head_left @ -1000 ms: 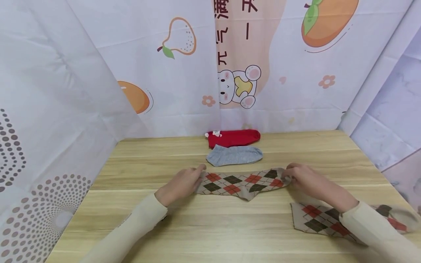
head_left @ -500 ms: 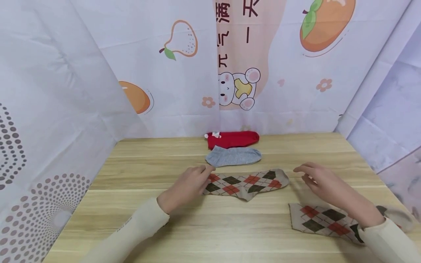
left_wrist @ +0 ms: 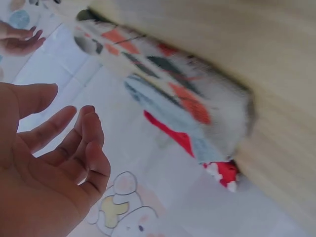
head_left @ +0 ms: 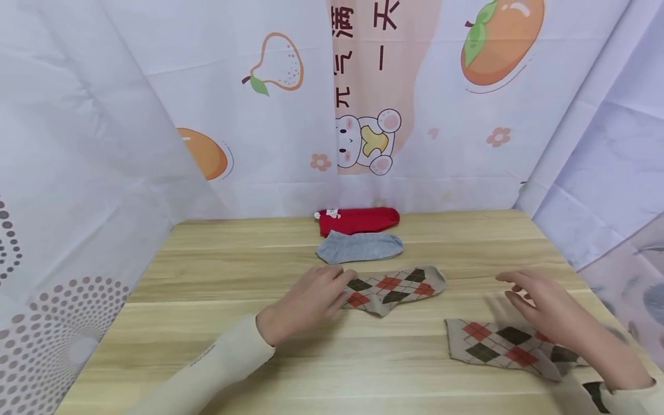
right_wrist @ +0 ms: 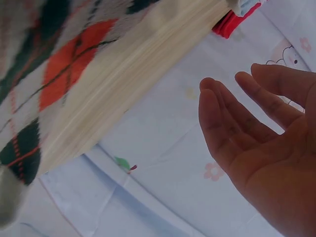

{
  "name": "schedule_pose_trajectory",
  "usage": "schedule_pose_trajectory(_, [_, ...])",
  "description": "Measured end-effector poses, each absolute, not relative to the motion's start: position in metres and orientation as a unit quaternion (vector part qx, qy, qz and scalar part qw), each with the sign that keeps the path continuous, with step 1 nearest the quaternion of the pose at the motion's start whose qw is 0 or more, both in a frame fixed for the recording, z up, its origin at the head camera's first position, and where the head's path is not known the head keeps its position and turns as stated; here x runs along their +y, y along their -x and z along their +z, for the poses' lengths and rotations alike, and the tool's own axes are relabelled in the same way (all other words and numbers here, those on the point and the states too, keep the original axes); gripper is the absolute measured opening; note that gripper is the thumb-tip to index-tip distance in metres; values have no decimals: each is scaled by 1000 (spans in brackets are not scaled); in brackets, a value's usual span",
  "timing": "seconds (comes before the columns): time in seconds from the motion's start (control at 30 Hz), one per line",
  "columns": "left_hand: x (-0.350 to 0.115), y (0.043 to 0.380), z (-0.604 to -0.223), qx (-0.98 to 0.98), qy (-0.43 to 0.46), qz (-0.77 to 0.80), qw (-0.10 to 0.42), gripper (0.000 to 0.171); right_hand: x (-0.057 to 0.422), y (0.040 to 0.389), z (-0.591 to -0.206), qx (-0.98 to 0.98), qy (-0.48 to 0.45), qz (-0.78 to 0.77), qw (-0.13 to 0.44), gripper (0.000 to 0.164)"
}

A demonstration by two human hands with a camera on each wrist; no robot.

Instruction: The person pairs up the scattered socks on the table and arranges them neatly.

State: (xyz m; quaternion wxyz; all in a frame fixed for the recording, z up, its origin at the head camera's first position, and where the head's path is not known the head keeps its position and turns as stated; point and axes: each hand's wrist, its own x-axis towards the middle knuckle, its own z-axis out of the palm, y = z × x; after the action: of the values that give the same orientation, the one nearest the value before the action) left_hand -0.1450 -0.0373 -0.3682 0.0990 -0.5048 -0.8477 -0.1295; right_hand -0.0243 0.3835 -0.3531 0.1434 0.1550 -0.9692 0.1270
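Note:
A beige argyle sock [head_left: 396,288] with red and dark green diamonds lies flat in the middle of the table. My left hand [head_left: 316,294] hovers over its cuff end, hiding that part in the head view. In the left wrist view this hand [left_wrist: 59,153] has loosely bent fingers with nothing between them, apart from the sock [left_wrist: 173,79]. A second argyle sock [head_left: 498,346] lies at the front right, partly behind my right forearm. Above it is my right hand [head_left: 544,305]; its relaxed fingers hold nothing, as the right wrist view of the hand [right_wrist: 261,133] shows.
A grey ankle sock [head_left: 360,248] lies behind the middle argyle sock. Just behind that is a red sock [head_left: 363,221] with a white figure at its cuff, near the back edge of the wooden table [head_left: 233,248]. Printed white cloth [head_left: 249,144] hangs along the back and sides.
My right hand has let go of the middle argyle sock's toe and moved right, over the other argyle sock. My left hand has shifted rightward along the cuff.

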Motion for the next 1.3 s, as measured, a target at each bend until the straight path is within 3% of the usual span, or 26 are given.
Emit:
schedule_pose_trajectory(0.33, [-10,136,-357,-822,548,-101,119,33,407,0,-357,-982,-97,107,119,41])
schedule_pose_trajectory(0.63, [15,130,-354,-813,567,-104,82,30,425,-16,-365,-980,-79,95,154,41])
schedule_pose_trajectory(0.93, [44,123,-356,-786,600,-97,111,32,448,-37,-365,-989,-5,117,85,40])
schedule_pose_trajectory(1.3, [81,109,-363,-771,628,-71,80,30,463,-53,-378,-984,5,91,151,38])
